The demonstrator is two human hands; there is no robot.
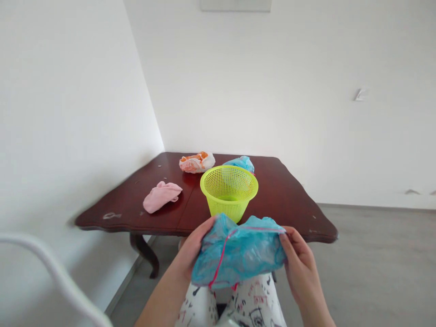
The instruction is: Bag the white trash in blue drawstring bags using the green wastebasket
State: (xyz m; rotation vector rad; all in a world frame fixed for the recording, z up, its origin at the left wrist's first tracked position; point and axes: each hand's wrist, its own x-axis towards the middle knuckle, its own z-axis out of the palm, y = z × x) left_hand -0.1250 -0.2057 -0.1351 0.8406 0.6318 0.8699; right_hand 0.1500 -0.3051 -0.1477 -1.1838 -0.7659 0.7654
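Observation:
A crinkled blue plastic bag (245,254) with a pink drawstring is stretched between my two hands, above my lap and just in front of the table's near edge. My left hand (197,243) grips its left side, the fingertips partly hidden by the plastic. At the upper right corner, my right hand (299,254) pinches the bag's edge between thumb and fingers. Right behind the bag stands a yellow-green perforated plastic basket (229,200), upright on the dark red wooden table (282,195).
A folded pink cloth (162,196) lies left of the basket. Towards the back are a white and orange plastic bag (197,162) and another blue plastic bag (241,162), partly behind the basket. White walls border the table; a blurred white cable (57,272) crosses the lower left.

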